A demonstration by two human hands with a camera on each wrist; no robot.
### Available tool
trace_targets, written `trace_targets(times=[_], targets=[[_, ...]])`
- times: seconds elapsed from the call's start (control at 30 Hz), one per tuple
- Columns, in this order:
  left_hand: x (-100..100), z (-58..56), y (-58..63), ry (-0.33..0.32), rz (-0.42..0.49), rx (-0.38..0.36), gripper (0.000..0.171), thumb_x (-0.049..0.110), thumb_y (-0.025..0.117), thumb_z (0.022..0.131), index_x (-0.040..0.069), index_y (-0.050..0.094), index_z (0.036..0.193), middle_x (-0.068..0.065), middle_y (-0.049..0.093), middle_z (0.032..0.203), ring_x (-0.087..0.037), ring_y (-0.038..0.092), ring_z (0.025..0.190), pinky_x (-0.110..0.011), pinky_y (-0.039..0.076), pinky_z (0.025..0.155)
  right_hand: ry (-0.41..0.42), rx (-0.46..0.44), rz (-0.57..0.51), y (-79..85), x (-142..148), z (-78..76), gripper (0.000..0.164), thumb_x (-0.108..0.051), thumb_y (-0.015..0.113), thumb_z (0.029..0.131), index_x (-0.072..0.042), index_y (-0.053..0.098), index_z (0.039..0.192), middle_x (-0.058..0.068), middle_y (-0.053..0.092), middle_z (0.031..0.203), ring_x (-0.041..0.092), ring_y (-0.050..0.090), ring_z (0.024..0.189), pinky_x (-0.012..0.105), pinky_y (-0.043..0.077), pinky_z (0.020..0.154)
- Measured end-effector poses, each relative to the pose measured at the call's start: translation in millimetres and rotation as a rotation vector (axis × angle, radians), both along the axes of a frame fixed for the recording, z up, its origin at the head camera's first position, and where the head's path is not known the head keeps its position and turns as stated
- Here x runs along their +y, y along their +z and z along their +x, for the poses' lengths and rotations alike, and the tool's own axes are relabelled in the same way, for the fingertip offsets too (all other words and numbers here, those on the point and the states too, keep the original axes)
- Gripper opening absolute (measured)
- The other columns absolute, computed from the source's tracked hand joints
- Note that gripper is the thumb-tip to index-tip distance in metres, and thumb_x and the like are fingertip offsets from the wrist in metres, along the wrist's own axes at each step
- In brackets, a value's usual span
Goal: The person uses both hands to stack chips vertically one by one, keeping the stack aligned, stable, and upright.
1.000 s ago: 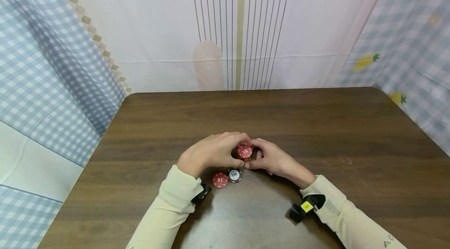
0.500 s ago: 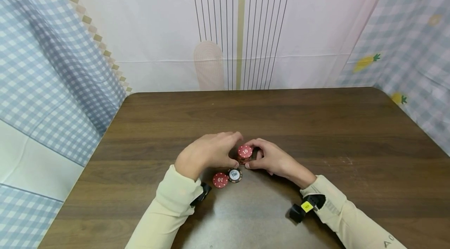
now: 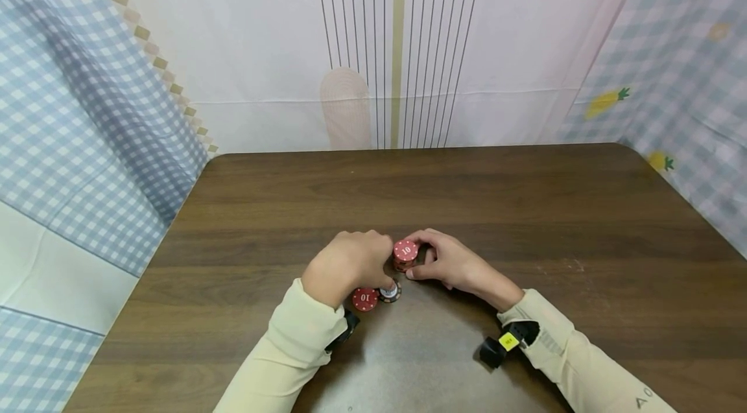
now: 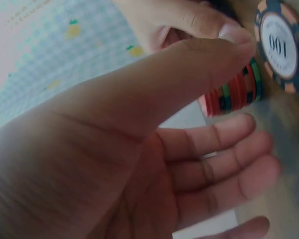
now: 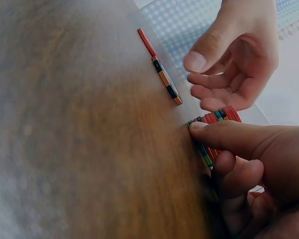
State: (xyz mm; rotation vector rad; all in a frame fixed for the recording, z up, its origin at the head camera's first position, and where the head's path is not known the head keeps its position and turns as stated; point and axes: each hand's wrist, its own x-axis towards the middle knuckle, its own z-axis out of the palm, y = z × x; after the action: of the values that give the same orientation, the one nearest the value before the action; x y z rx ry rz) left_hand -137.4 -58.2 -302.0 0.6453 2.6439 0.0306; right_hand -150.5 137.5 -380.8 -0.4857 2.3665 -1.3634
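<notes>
A stack of poker chips [image 3: 405,256], topped by a red one marked 10, stands on the table; mixed red, green and black edges show in the right wrist view. My right hand [image 3: 452,262] holds this stack from its right side, thumb [image 5: 224,137] against the lower chips. Just left of it hovers my left hand [image 3: 353,264], fingers loosely bent and holding nothing. Its thumb partly covers a black chip [image 3: 390,292] marked 100 in the head view; the left wrist view shows that chip [image 4: 280,46] apart from the thumb. Beside it lies a red chip [image 3: 364,299] marked 10.
The brown wooden table [image 3: 496,192] stretches out around the hands. Behind it hangs a white cloth [image 3: 251,43] with line patterns, and blue checked cloths [image 3: 76,108] hang at both sides. Black straps with small devices [image 3: 502,345] sit on the wrists.
My left hand has let go of the stack, drawn back to the left and turned down over the black chip. The right hand stays at the stack.
</notes>
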Motion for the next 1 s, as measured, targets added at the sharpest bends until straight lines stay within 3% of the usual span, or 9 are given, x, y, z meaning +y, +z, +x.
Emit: trace_targets(times=[0.13, 0.33, 0.63, 0.8, 1.0], targets=[[4.6, 4.3, -3.0, 0.030, -0.042, -0.006, 0.036, 0.051, 0.081, 0.077, 0.019, 0.065, 0.082, 0.005, 0.066, 0.084, -0.014, 0.061, 0.074, -0.041, 0.052, 0.076, 0.001, -0.011, 0.006, 1.1, 0.0, 0.4, 0.048, -0.016, 0.083, 0.079, -0.018, 0.063, 0.123, 0.009, 0.056, 0.085, 0.014, 0.046, 0.046, 0.030, 0.041, 0.038], [11.9, 8.8, -6.1, 0.044, -0.109, 0.017, 0.041, 0.055, 0.082, 0.074, 0.018, 0.070, 0.089, 0.003, 0.066, 0.087, -0.017, 0.061, 0.075, -0.042, 0.051, 0.081, -0.001, -0.023, 0.009, 1.7, -0.9, 0.2, 0.047, -0.016, 0.083, 0.080, -0.019, 0.064, 0.123, 0.009, 0.056, 0.092, 0.014, 0.046, 0.046, 0.030, 0.041, 0.038], [14.0, 8.5, -8.7, 0.091, -0.066, 0.022, 0.042, 0.050, 0.086, 0.071, 0.016, 0.071, 0.092, 0.001, 0.066, 0.090, -0.018, 0.061, 0.076, -0.041, 0.053, 0.078, 0.000, -0.029, 0.009, 2.8, -1.2, 0.0, 0.048, -0.016, 0.083, 0.080, -0.019, 0.063, 0.123, 0.010, 0.056, 0.091, 0.015, 0.045, 0.045, 0.029, 0.040, 0.039], [13.0, 8.0, -10.0, 0.080, -0.056, 0.019, 0.038, 0.049, 0.085, 0.072, 0.017, 0.069, 0.085, 0.002, 0.065, 0.084, -0.015, 0.059, 0.072, -0.040, 0.053, 0.076, 0.004, -0.029, 0.015, 2.5, -0.3, 0.0, 0.048, -0.017, 0.083, 0.080, -0.019, 0.063, 0.124, 0.010, 0.056, 0.090, 0.015, 0.044, 0.044, 0.030, 0.041, 0.039], [12.0, 7.4, -11.5, 0.017, -0.079, 0.039, 0.035, 0.049, 0.081, 0.073, 0.020, 0.064, 0.071, 0.007, 0.060, 0.074, -0.012, 0.056, 0.066, -0.039, 0.052, 0.075, 0.005, -0.021, 0.015, 1.1, 0.3, -0.6, 0.049, -0.017, 0.083, 0.080, -0.018, 0.063, 0.124, 0.011, 0.056, 0.089, 0.014, 0.045, 0.046, 0.030, 0.041, 0.039]])
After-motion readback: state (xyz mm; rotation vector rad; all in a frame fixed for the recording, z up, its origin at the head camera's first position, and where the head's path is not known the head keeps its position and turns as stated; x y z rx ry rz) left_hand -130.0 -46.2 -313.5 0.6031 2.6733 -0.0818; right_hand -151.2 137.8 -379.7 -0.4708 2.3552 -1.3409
